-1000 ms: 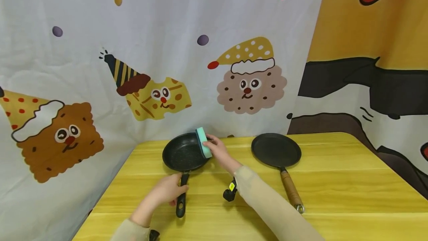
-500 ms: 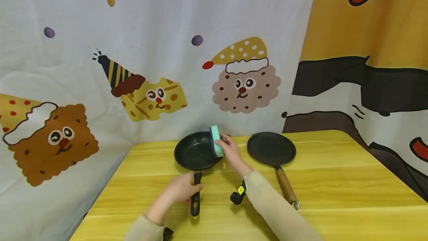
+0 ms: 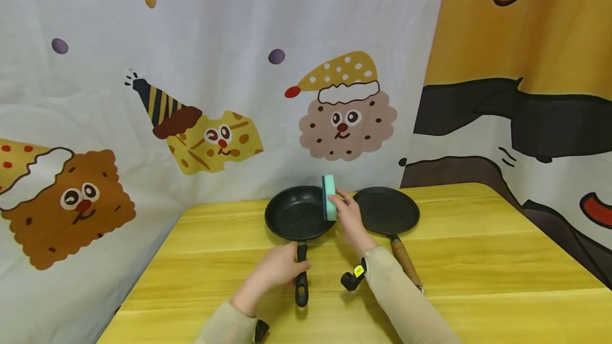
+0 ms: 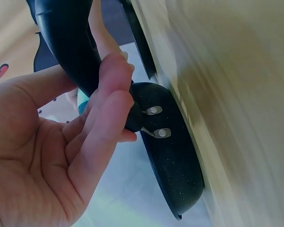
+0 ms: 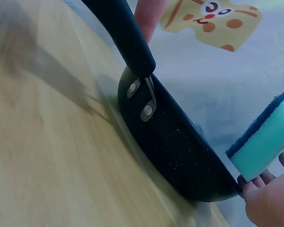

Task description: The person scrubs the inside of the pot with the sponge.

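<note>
A black speckled frying pan (image 3: pixel 291 216) stands on the table, its handle (image 3: pixel 302 280) pointing toward me. My left hand (image 3: pixel 279 265) grips that handle near the pan; in the left wrist view the fingers (image 4: pixel 102 137) wrap under it and the thumb lies on the far side. My right hand (image 3: pixel 351 219) pinches a mint-green sponge (image 3: pixel 331 198) with a dark blue scouring side. The sponge stands on edge over the pan's right rim, scouring side facing left into the pan. In the right wrist view the fingertips sit close to the rim (image 5: pixel 199 137).
A flat black griddle pan (image 3: pixel 389 210) with a wooden handle (image 3: pixel 405 261) lies to the right, partly behind my right hand and sleeve. The wooden table (image 3: pixel 229 227) ends at a cartoon-printed curtain (image 3: pixel 229 68) behind the pans. A black wrist camera (image 3: pixel 353 279) hangs under my right wrist.
The frying pan, both hands and the sponge have shifted right together, so the pan now sits close beside the griddle pan. The head view has turned slightly right. Both holds stay the same.
</note>
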The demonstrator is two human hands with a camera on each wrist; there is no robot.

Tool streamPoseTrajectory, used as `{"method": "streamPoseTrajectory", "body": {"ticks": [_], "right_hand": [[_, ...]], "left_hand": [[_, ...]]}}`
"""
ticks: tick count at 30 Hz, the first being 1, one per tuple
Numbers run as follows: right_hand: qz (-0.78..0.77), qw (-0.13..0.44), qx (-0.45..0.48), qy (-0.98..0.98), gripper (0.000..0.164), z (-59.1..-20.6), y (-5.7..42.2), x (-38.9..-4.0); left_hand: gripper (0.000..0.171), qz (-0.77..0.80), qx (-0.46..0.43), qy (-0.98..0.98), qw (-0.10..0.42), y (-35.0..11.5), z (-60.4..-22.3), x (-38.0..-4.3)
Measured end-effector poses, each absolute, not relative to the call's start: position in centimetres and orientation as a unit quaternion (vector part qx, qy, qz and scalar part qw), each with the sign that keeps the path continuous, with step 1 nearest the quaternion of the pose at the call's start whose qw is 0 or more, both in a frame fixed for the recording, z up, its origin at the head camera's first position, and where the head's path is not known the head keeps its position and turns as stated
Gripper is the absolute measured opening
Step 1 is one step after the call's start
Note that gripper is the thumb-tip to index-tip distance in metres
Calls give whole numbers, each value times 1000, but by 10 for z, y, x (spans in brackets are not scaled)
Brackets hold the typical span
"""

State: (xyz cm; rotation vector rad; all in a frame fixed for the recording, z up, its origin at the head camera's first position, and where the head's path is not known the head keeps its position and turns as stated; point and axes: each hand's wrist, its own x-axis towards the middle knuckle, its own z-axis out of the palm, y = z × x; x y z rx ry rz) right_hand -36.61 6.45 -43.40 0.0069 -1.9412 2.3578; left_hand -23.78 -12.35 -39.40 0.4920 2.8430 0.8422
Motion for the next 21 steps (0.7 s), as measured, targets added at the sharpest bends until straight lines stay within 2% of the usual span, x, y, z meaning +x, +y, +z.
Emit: {"method": "streamPoseTrajectory", "body": {"ticks": [9, 11, 16, 18, 21], "right_hand": [[763, 50, 6, -645, 55, -431, 73, -369], [758, 52, 9, -650, 54, -431, 73, -368], [740, 51, 24, -671, 55, -435, 71, -367], [733, 55, 31, -677, 54, -437, 70, -367], [726, 59, 38, -684, 54, -438, 70, -368]], "left_hand": [[26, 272, 167, 946, 54, -117, -396, -244], [32, 264, 169, 948, 52, -117, -397, -244], [63, 249, 174, 951, 64, -116, -396, -241], [70, 246, 179, 950, 63, -115, -395, -240], [67, 239, 189, 951, 56, -114, -396, -241]]}}
